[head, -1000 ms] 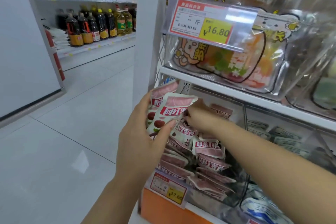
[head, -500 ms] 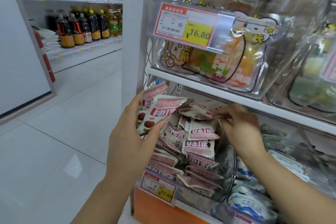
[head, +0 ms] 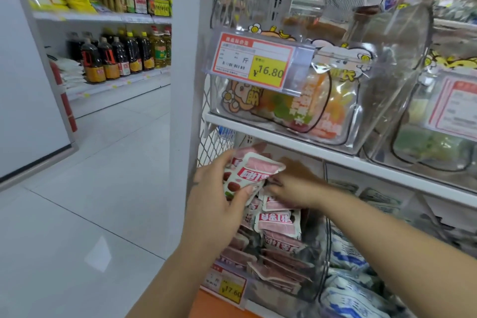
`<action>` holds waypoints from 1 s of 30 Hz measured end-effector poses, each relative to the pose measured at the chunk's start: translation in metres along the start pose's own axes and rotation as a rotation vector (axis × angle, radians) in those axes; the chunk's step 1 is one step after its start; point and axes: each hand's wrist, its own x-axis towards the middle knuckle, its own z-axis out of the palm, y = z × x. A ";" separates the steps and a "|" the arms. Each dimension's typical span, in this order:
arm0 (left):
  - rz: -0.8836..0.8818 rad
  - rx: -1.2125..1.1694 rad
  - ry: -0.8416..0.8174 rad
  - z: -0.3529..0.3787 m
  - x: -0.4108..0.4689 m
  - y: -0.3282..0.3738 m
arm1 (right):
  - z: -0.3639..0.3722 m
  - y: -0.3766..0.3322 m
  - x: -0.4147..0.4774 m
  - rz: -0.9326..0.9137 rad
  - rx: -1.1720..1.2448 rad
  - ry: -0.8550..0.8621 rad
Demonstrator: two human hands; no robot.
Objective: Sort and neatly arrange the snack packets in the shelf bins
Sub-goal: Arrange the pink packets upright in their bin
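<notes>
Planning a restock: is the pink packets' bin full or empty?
Mostly full: packets are heaped high inside the clear bin.

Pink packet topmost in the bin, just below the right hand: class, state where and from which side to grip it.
Pinch the pink packet by its sealed right edge, from the front-right: it lies face-up atop the pile, that edge seemingly uncovered.

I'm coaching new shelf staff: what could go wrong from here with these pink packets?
1. The left hand grips a stack of pink-and-white snack packets by its edges; one could slip and fall.
2. The right hand reaches into the jumbled heap of pink packets in the clear plastic bin; nudged ones might slide further askew.
</notes>
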 end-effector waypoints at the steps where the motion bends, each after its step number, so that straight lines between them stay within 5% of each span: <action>1: -0.005 0.018 -0.004 0.004 0.005 -0.003 | 0.002 0.000 0.006 -0.027 -0.027 -0.075; 7: 0.012 0.113 -0.023 0.019 0.035 -0.005 | 0.004 0.003 0.033 -0.038 -0.256 -0.308; 20: -0.119 -0.073 -0.023 0.029 0.083 -0.013 | 0.026 0.030 0.039 -0.107 -0.078 -0.334; 30: -0.061 -0.086 -0.006 0.023 0.073 -0.007 | 0.014 0.031 0.026 -0.092 -0.065 -0.304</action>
